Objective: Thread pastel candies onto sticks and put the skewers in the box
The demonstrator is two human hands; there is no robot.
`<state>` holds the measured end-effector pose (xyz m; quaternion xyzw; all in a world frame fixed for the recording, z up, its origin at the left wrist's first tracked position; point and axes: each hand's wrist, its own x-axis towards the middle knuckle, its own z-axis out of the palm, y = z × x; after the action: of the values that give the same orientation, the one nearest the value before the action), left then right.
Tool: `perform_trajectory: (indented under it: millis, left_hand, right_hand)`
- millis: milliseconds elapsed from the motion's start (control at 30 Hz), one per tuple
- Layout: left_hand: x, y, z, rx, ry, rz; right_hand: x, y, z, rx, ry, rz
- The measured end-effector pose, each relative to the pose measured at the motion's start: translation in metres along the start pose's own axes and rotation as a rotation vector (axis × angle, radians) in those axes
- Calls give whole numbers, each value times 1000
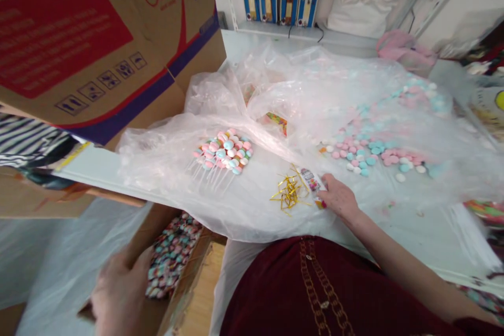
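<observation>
Right hand (338,197): fingers closed on small printed packet (312,182), beside gold twist ties (289,192) on plastic sheet (252,215). Left hand (122,283): blurred, at box of candies (173,254); grip unclear. Candy sticks (224,152) lie on sheet.

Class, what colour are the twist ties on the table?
The twist ties are shiny gold, seen best in the head view.

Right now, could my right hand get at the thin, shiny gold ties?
Probably yes: the gold ties lie uncovered close to your right hand, though the small printed packaging at its fingertips lies between.
</observation>
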<state>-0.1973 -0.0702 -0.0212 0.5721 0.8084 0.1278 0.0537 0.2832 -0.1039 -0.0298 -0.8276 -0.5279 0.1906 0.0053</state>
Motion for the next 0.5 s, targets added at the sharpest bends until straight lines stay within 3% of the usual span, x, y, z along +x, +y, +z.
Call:
perform_trajectory:
  millis: [67, 133, 200, 300, 400, 500]
  left_hand:
    - [-7, 52, 4, -198, 138, 58]
    - [-19, 103, 7, -376, 158, 220]
    - [-33, 146, 12, -515, 21, 339]
    - [-53, 191, 22, -704, -240, 462]
    - [-67, 216, 33, -781, -505, 532]
    - [-75, 230, 41, -774, -716, 522]
  right_hand:
    - [1, -1, 3, 73, -30, 23]
    - [0, -1, 4, 74, -3, -13]
    - [-5, 2, 3, 24, 29, -64]
    - [-13, 7, -3, -71, 73, -106]
    - [-17, 16, -8, -116, 189, -159]
    - [-15, 29, -9, 13, 250, -191]
